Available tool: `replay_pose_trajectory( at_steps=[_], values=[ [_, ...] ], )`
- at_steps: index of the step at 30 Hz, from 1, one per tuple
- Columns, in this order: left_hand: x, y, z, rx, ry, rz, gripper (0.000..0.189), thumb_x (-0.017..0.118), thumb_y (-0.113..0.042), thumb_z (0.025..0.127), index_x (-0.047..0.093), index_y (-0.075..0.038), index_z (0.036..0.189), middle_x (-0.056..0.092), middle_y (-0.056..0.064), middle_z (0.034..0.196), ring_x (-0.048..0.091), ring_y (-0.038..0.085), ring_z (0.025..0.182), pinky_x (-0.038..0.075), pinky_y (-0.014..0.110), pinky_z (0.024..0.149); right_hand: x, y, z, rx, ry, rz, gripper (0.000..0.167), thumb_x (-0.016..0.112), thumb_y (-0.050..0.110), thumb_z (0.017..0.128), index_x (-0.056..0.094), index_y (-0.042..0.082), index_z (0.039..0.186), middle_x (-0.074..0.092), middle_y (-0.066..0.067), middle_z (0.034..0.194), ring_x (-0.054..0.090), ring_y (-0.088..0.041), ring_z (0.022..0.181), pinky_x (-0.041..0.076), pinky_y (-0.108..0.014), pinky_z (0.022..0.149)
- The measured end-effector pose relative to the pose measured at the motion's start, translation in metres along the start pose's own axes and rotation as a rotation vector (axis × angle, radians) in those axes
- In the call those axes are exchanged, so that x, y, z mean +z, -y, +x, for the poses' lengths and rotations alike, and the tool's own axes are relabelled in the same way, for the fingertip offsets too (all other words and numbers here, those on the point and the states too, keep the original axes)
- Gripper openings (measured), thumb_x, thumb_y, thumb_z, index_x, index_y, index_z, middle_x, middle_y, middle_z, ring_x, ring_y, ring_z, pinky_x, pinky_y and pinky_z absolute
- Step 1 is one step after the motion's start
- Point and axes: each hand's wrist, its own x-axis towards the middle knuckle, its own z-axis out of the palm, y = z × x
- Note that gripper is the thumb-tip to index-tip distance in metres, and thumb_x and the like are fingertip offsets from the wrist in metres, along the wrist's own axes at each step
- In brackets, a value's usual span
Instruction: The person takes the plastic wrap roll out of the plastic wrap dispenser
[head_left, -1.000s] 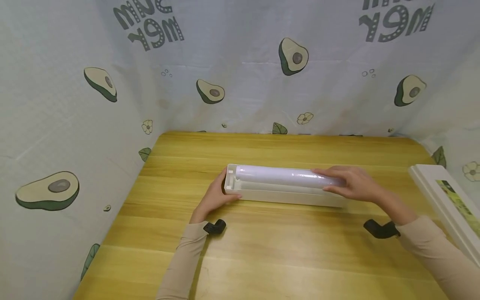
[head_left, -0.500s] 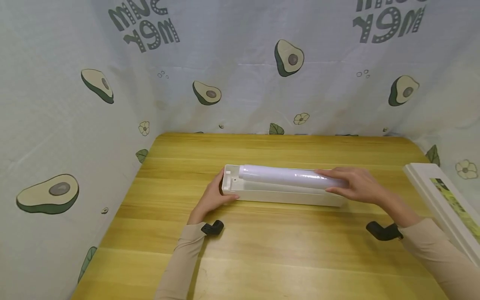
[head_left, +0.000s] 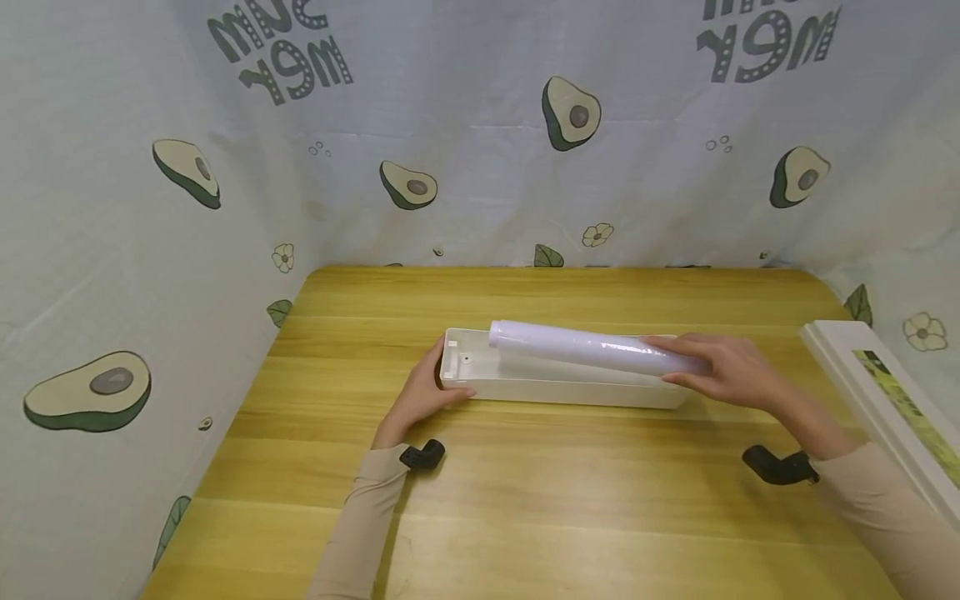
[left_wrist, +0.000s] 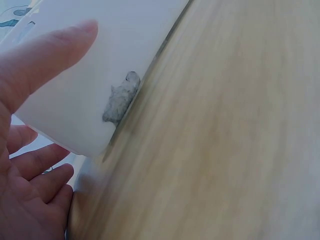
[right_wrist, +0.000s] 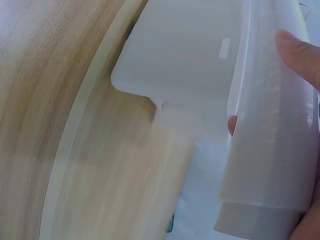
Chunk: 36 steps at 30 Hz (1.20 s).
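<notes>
A cling film roll (head_left: 577, 345), whitish and glossy, is tilted over the long white plastic box (head_left: 555, 392), its left end raised above the rim. My right hand (head_left: 726, 373) grips the roll near its right end. Seen from the right wrist, the roll (right_wrist: 272, 145) lies between thumb and fingers, with its core end sticking out below. My left hand (head_left: 423, 392) holds the box's left end, thumb on the front wall and fingers round the end. A torn grey patch (left_wrist: 121, 98) shows on the box's lower edge in the left wrist view.
A long white lid-like piece (head_left: 885, 400) with a green and yellow label lies at the table's right side. The wooden table (head_left: 540, 500) reaches back to a curtain (head_left: 480, 100) printed with avocados. Black wrist mounts (head_left: 776, 465) stick out from both sleeves.
The roll's left end has risen out of the box and shifted right, as my right hand has moved slightly right with it. My left hand keeps its hold on the box.
</notes>
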Motion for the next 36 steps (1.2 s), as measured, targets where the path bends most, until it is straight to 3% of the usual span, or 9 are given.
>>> replay_pose_trajectory(
  at_steps=[7, 14, 24, 29, 36],
  values=[
    [0.000, -0.001, -0.001, 0.011, 0.003, 0.011, 0.106, 0.083, -0.027, 0.070, 0.016, -0.018, 0.152, 0.034, 0.007, 0.151, 0.033, 0.026, 0.139, 0.025, 0.046, 0.116, -0.004, -0.003, -0.006, 0.012, -0.034, -0.020, 0.065, 0.081, 0.022, 0.066, 0.060, 0.029, 0.127, 0.073, -0.005, 0.093, 0.037, 0.008, 0.056, 0.026, -0.011, 0.046],
    [0.001, 0.000, -0.002, -0.019, 0.015, -0.006, 0.107, 0.082, -0.028, 0.071, 0.013, -0.020, 0.152, 0.031, 0.006, 0.153, 0.032, 0.025, 0.140, 0.027, 0.045, 0.115, -0.008, -0.003, -0.012, 0.037, -0.027, -0.032, 0.066, 0.081, 0.023, 0.066, 0.059, 0.030, 0.128, 0.073, -0.006, 0.094, 0.041, 0.006, 0.057, 0.030, -0.016, 0.047],
    [-0.001, 0.000, -0.003, -0.016, 0.025, -0.005, 0.108, 0.082, -0.028, 0.071, 0.012, -0.019, 0.152, 0.031, 0.007, 0.153, 0.033, 0.027, 0.139, 0.027, 0.047, 0.115, -0.010, -0.002, -0.022, 0.043, -0.071, -0.086, 0.069, 0.084, 0.018, 0.057, 0.064, 0.027, 0.122, 0.073, -0.007, 0.096, 0.063, -0.015, 0.067, 0.043, -0.022, 0.053],
    [-0.002, -0.002, -0.002, -0.011, 0.027, -0.004, 0.107, 0.082, -0.029, 0.071, 0.012, -0.019, 0.152, 0.032, 0.008, 0.152, 0.033, 0.028, 0.139, 0.028, 0.047, 0.114, -0.012, -0.004, -0.025, 0.060, -0.085, -0.094, 0.069, 0.085, 0.019, 0.055, 0.065, 0.027, 0.121, 0.073, -0.007, 0.095, 0.062, -0.014, 0.065, 0.040, -0.017, 0.053],
    [0.000, -0.002, -0.002, -0.001, 0.028, -0.009, 0.107, 0.082, -0.028, 0.072, 0.011, -0.019, 0.152, 0.030, 0.007, 0.153, 0.032, 0.027, 0.140, 0.028, 0.047, 0.114, -0.017, -0.004, -0.029, 0.092, -0.056, -0.094, 0.069, 0.084, 0.022, 0.060, 0.062, 0.029, 0.124, 0.073, -0.009, 0.097, 0.058, -0.011, 0.064, 0.040, -0.020, 0.051]
  ],
)
